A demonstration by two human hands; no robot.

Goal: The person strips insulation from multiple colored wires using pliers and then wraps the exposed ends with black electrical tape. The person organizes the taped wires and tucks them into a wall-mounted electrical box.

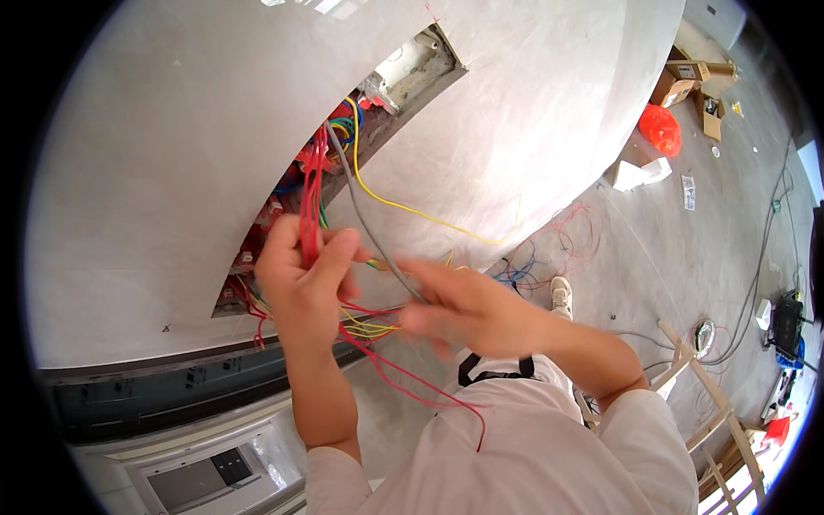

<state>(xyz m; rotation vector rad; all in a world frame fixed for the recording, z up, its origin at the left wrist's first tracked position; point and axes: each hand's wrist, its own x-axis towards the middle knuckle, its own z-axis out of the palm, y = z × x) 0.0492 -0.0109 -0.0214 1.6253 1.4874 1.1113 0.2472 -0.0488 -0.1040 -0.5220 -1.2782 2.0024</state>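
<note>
A long recess (421, 92) is cut into the pale wall, and coloured wires come out of it. My left hand (302, 273) is closed around a bundle of red wires (312, 189) in front of the recess. Loose red ends (429, 386) trail below it across my shirt. My right hand (485, 313) is at the right of the left one, its fingers smeared by motion. Beside its fingers run a grey cable (364, 206) and several yellow wires (367, 328); whether it grips any is unclear. One yellow wire (412, 210) arcs away to the right.
A distribution panel (193, 485) with a dark breaker block lies at lower left. Tangled wires (524, 270) are on the floor by my shoe (561, 296). Farther right are cardboard boxes (678, 86), a red plastic bag (659, 130) and a wooden ladder-like frame (725, 412).
</note>
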